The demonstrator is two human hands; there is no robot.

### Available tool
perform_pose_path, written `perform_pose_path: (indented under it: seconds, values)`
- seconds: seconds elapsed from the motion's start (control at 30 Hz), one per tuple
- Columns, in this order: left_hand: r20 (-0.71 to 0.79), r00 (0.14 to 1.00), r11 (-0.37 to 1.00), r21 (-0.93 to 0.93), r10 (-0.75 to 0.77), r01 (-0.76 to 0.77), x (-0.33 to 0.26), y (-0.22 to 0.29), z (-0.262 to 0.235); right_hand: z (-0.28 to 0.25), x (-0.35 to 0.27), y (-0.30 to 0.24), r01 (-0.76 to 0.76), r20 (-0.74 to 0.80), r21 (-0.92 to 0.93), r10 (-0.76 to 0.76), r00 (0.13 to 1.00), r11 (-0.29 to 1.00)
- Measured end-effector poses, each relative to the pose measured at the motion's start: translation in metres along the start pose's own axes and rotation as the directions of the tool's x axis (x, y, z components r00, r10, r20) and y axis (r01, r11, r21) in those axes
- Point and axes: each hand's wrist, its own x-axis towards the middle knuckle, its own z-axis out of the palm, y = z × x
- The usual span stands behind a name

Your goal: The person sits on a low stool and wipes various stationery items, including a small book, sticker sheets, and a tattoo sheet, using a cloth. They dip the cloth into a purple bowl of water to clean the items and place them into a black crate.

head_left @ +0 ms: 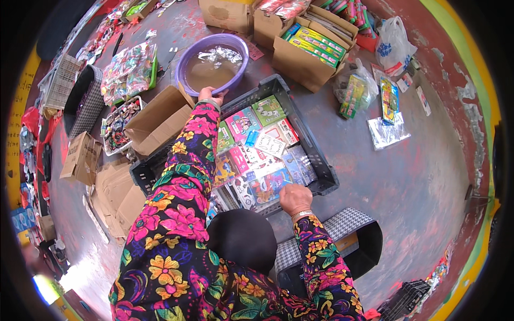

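My left hand (pixel 212 96) reaches far forward and is closed at the near rim of a purple plastic basin (pixel 242 69) of murky water. The rim lies at its fingers, which are partly hidden. My right hand (pixel 295 199) is a fist at the near right side of a black plastic crate (pixel 316 155). What it holds, if anything, is hidden. Inside the crate lie several flat, colourful packets (pixel 243 125), with a white card (pixel 270 144) and a small blue packet (pixel 251 138) on top. My left sleeve covers the crate's left part.
An open cardboard box (pixel 160 120) stands left of the crate, beside a basket of small items (pixel 120 123). Boxes of packaged goods (pixel 305 64) stand beyond it. Plastic bags (pixel 393 45) lie at the far right. A houndstooth bin (pixel 348 224) sits near my right forearm.
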Motion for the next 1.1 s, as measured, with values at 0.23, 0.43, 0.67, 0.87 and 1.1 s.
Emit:
perform_pose_path:
  seconds: [0.23,0.43,0.67,0.87,1.1]
  values:
    - [0.138,0.951,0.931,0.204,0.277,-0.301,-0.011,0.012,0.000,0.000,0.002,-0.002,-0.054,0.047,0.000,0.053,0.997,0.999]
    - [0.291,0.943,0.866,0.417,0.158,-0.274,-0.112,-0.015,0.050,-0.004,0.000,0.002,-0.064,0.045,0.078,0.061,0.997,0.995]
    - [0.323,0.932,0.607,0.711,0.167,-0.355,-0.214,-0.039,0.121,-0.008,0.002,0.004,-0.051,0.226,0.072,0.033,0.973,0.996]
    - [0.230,0.972,0.555,0.816,-0.053,-0.163,-0.280,-0.132,0.141,-0.024,-0.004,0.010,-0.085,0.355,0.137,0.032,0.934,0.987]
    - [0.197,0.881,0.538,0.840,-0.429,0.074,-0.259,-0.271,0.099,-0.132,-0.066,0.037,0.166,0.264,0.351,-0.268,0.927,0.921]
